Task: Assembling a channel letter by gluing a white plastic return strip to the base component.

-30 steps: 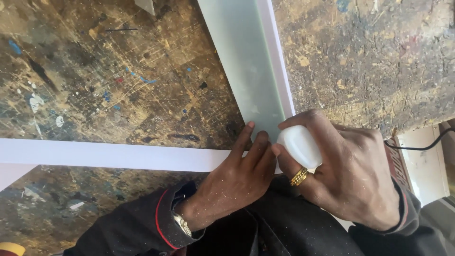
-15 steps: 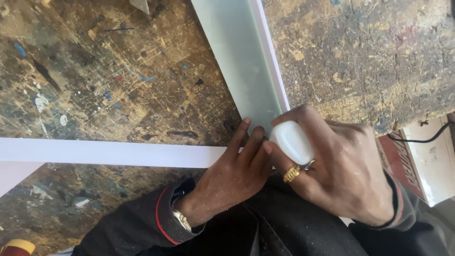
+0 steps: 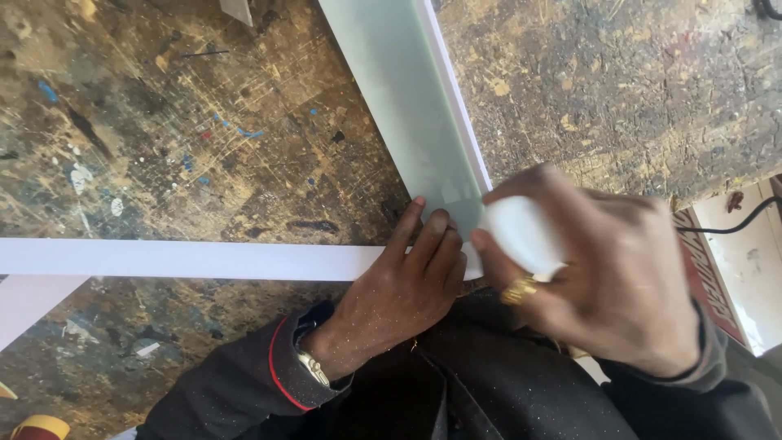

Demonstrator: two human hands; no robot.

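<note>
Your left hand [image 3: 399,281] lies flat, fingers stretched out and pressed together, pinning down the corner where the horizontal white strip [image 3: 187,259] meets the pale green-white frame piece [image 3: 411,106] that runs up and away from you. It isn't gripping anything, just pressing. Your right hand [image 3: 607,273] is curled tight around a small white bottle [image 3: 521,236], gold ring showing, with the bottle's end pointed toward that same corner joint, right next to your left fingertips. The right hand is a bit blurred, so I can't tell if the tip actually touches the frame.

What could go wrong, as I see it: the bottle end sits so close to your left fingers that whatever comes out could land on them rather than in the joint. Since only flat pressure holds the two pieces, a push from the bottle hand could skid the corner out of line on that rough, paint-spattered table [image 3: 163,122]. Your dark sleeve [image 3: 236,383] also hangs near the strip and could drag across it. And the joint sits at the table's near edge, against your body, so leaning in could nudge it.
</note>
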